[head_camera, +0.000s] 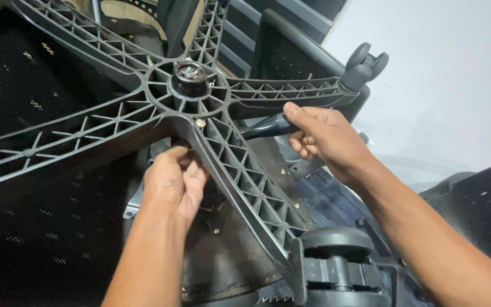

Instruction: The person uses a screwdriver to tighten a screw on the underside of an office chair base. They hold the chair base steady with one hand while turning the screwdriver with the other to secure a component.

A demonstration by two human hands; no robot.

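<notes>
An upturned office chair fills the view, its five-armed star base (200,119) of ribbed grey plastic facing the camera. The hub (190,77) sits at roughly 11 o'clock from frame centre, with the end of the gas cylinder showing inside it.

Right hand (325,139): clenched around a dark lever handle (268,126). The handle's long axis runs from the fist at about 3 o'clock toward the hub side at 9 o'clock, tilting slightly downward at its far end, and passes behind the base arm that descends toward 5 o'clock. The thumb lies along the top of the handle.

Left hand (176,182): fingers curled, reaching under the same descending arm at about 7 o'clock from the hub. It appears to grip part of the seat mechanism (137,199) below the base, but the contact is hidden by the arm and the fingers; what it holds cannot be confirmed.

Governing relation: the lever's inner end points directly at the left hand, the two hands lying on opposite sides of the descending arm, the left nearer the hub and the right nearer the lever's free end.

Surroundings: one caster (365,65) at 2 o'clock on the right-pointing arm; a second caster (336,261) at 5 o'clock; black mesh chair panels on both sides; blue carpet beneath.
</notes>
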